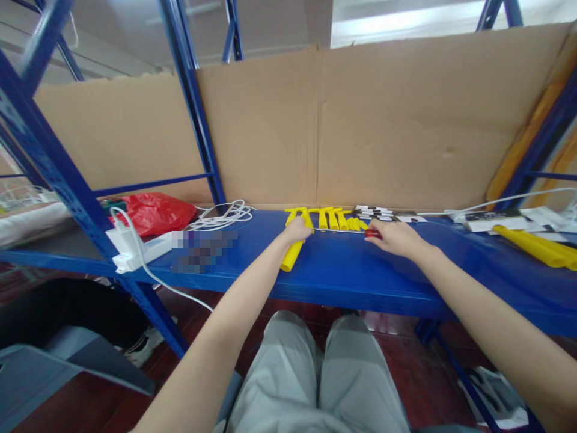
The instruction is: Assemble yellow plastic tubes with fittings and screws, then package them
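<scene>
My left hand (297, 230) is closed around a yellow plastic handle (292, 257), whose wide end lies toward me on the blue bench. In my right hand (391, 236) is a screwdriver with a red handle (373, 233). Its long thin shaft (338, 230) points left and its tip end reaches the yellow handle by my left fingers; the exact contact is too small to tell. Just behind the shaft stand several yellow T-shaped pieces (333, 219) in a row. Small flat yellow pieces (356, 224) lie between them and my right hand.
Black-and-white packets (373, 213) are stacked at the back. More yellow handles (536, 245) lie at the right. A red plastic bag (155, 213), white cables (228, 215) and a power strip (144, 252) occupy the left. Cardboard (383, 120) walls the back of the blue bench (333, 270).
</scene>
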The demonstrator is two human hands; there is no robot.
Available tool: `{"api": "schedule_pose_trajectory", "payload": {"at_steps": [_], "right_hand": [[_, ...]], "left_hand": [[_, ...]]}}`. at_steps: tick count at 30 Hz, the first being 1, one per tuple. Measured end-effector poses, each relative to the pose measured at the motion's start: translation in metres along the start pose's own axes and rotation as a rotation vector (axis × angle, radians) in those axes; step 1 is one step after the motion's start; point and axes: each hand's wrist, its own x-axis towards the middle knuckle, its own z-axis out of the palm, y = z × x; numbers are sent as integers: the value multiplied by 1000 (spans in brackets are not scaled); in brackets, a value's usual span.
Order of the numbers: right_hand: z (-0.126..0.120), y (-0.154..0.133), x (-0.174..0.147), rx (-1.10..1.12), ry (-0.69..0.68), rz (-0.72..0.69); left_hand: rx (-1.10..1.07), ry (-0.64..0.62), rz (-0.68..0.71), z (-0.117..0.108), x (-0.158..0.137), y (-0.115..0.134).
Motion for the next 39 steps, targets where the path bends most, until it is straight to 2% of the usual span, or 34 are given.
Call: {"api": "schedule_pose_trajectory", "payload": {"at_steps": [4, 8, 11, 15, 23, 31, 36, 39], "right_hand": [[1, 1, 0, 3, 0, 7], [3, 3, 0, 9, 23, -14], [2, 4, 0, 69, -10, -7], [1, 3, 0, 144, -42, 12], [1, 2, 1, 138, -6, 33], [-6, -2, 1, 254, -108, -2], [0, -1, 2, 226, -87, 64], [0, 0, 2, 186, -40, 33]], "left_hand": [[178, 5, -15, -2, -8, 9], [252, -1, 0, -4, -12, 14], [284, -10, -1, -4, -11, 14], [268, -2, -8, -4, -9, 12], [223, 16, -5, -2, -7, 10], [236, 21, 3, -2, -8, 10], [238, 15, 5, -2, -8, 10], [226, 10, 11, -2, -8, 10]]}}
